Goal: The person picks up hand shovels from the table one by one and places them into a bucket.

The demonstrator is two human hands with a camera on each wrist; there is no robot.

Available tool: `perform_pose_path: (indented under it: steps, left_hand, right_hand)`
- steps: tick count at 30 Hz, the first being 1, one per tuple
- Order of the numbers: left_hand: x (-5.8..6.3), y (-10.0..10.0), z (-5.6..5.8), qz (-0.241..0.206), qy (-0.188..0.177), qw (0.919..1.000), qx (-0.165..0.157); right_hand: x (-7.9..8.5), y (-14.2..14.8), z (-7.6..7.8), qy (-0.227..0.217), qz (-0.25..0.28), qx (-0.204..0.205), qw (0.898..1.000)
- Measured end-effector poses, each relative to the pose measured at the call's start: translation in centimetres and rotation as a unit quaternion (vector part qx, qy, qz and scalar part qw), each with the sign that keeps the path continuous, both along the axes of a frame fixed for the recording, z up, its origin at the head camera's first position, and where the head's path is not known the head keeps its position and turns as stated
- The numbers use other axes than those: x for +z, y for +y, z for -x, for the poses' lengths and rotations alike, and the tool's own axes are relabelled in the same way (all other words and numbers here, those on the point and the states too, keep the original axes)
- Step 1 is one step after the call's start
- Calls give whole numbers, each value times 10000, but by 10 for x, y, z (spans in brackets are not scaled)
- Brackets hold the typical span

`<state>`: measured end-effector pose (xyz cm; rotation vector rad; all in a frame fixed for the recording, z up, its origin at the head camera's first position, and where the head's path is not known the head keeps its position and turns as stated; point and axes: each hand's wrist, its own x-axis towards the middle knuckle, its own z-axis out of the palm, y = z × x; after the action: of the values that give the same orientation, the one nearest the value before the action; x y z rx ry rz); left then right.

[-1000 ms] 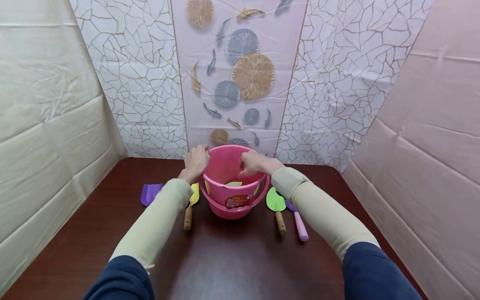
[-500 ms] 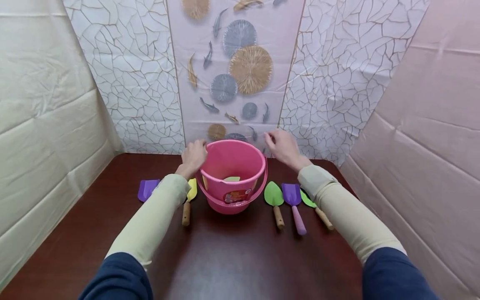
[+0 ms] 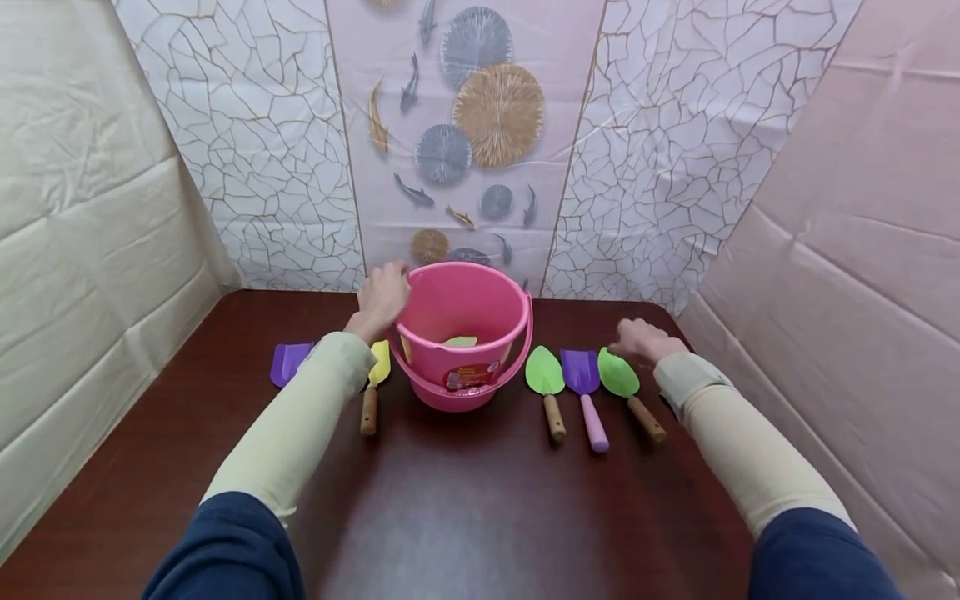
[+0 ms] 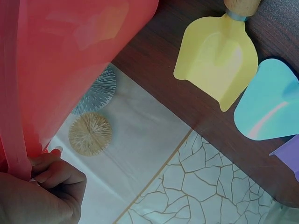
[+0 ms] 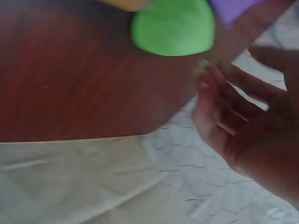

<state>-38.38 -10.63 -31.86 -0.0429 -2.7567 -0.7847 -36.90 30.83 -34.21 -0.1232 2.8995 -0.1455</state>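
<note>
A pink bucket (image 3: 457,312) with its handle lowered stands at the back of the table, and a pale green piece (image 3: 460,342) shows inside it. My left hand (image 3: 384,296) grips the bucket's left rim; the left wrist view shows the fingers (image 4: 58,175) curled at the edge. Out to the right, my right hand (image 3: 647,340) hovers beside the blade of a green trowel (image 3: 618,373) with a wooden handle. Its fingers (image 5: 208,105) are loosely bent and hold nothing. Whether they touch the blade is unclear.
Left of that trowel lie a purple shovel (image 3: 580,371) and another green trowel (image 3: 544,371). Beyond the bucket's left side are a yellow shovel (image 4: 217,58), a turquoise blade (image 4: 268,105) and a purple shovel (image 3: 288,362). A patterned cloth (image 3: 442,200) hangs behind the table.
My right hand has come out of the bucket and swung right and down to the rightmost green trowel. The left hand keeps its grip on the rim. The view has tilted down slightly.
</note>
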Motion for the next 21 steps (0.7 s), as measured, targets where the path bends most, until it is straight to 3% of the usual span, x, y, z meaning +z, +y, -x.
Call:
perform_pose_path:
  steps: [4,8,13,18,21]
  left_hand:
    - [1,-1,0,-22,54,10000,-4]
    - [0,-3,-1,-56,8,10000,31]
    - [-1,-4,-2,-98,-37,9999,70]
    - [0,-2,1,-52,-33,10000,-2]
    - [-1,-1,0,13,-48,10000,6]
  right_hand:
    - [-10,12,-10,-1077,193,-350,9934]
    - [-21,13,-22,-1640,413,-593,9838]
    - [-31,9,-35,-1581,563,-739,9830]
    - [-36,10,-38,-1535,685,-1039,9803]
    - [-38,13,-36,-1450,555,-793,9847]
